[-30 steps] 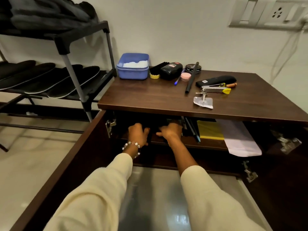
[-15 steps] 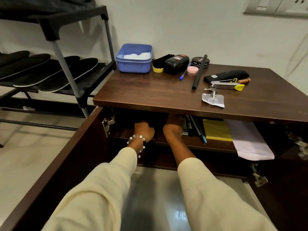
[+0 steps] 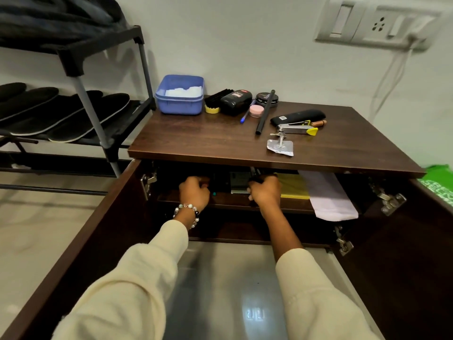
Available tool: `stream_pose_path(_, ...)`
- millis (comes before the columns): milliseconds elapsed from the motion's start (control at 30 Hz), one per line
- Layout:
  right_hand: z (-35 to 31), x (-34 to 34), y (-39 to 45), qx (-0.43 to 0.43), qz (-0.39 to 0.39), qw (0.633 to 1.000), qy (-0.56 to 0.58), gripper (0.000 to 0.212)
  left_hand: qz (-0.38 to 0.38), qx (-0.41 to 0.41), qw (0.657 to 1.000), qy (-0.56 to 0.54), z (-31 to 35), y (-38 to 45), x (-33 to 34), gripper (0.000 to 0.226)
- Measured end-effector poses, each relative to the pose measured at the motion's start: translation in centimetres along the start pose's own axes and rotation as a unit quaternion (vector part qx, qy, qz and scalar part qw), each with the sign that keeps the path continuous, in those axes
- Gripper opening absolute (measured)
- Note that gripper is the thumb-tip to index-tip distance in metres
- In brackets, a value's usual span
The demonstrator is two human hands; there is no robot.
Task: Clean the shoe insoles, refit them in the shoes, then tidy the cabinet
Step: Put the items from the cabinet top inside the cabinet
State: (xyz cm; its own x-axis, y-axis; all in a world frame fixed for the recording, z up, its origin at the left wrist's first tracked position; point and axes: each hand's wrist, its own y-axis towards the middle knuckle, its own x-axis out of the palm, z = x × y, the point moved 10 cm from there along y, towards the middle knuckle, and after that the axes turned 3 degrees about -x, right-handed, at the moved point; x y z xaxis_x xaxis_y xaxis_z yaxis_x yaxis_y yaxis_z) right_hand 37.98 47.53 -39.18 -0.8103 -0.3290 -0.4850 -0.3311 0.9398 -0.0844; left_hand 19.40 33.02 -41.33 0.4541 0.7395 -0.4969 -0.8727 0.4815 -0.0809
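Observation:
The dark wooden cabinet (image 3: 245, 153) stands with both doors open. My left hand (image 3: 193, 192) is at the front of its upper shelf (image 3: 230, 201), fingers curled round a small brownish item that is mostly hidden. To its right, my right hand (image 3: 266, 191) grips a bundle of dark stick-like things (image 3: 253, 178) under the cabinet top. Between the hands a grey flat box (image 3: 239, 184) stands on the shelf. Several black insoles (image 3: 93, 119) lie side by side on the rack at the left.
On the shelf lie a yellow folder (image 3: 294, 190) and an overhanging white paper (image 3: 328, 200). On top are a blue tub (image 3: 180, 99), brush (image 3: 215, 98), polish bottle (image 3: 236, 99), black rod (image 3: 264, 111), black case (image 3: 297, 116) and metal tool (image 3: 296, 128). A green bag (image 3: 438, 185) is at the right.
Both hands were close together deep in the shelf's left part. They have drawn back and apart, the right hand moving right to grip the dark sticks.

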Motion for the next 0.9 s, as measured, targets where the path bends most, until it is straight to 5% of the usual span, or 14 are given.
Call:
stream_pose_path(133, -1.1, -2.5, -3.2, -0.014, -0.141, 0.99, 0.002, 0.015, -0.043, 0.059, 0.997, -0.032, 3.9, -4.5, -0.9, 0.025)
stream_pose_path(233, -2.7, -4.0, -7.2, -0.022, -0.321, 0.945, -0.067, 0.018, -0.139, 0.178, 0.973, -0.052, 9.4, -9.8, -0.9, 0.018)
stream_pose_path(300, -4.6, -6.5, -8.8, -0.035, -0.365, 0.927, -0.075, 0.021, -0.165, 0.277, 0.944, -0.073, 13.6, -13.3, -1.6, 0.024)
stream_pose_path(433, -9.6, -13.7, -7.7, -0.109, -0.244, 0.962, 0.047, 0.017, -0.086, 0.406, 0.906, -0.086, 20.5, -15.7, -3.2, 0.032)
stream_pose_path(633, -8.9, -19.2, -1.2, -0.152, 0.032, 0.987, 0.031, 0.007, -0.036, 0.346, 0.937, 0.001, 23.7, -10.2, -0.4, 0.01)
stream_pose_path(900, -6.7, -20.5, 3.1, -0.148, 0.11, 0.983, -0.015, 0.016, -0.021, 0.301, 0.95, 0.082, 23.3, -6.8, 3.8, 0.026)
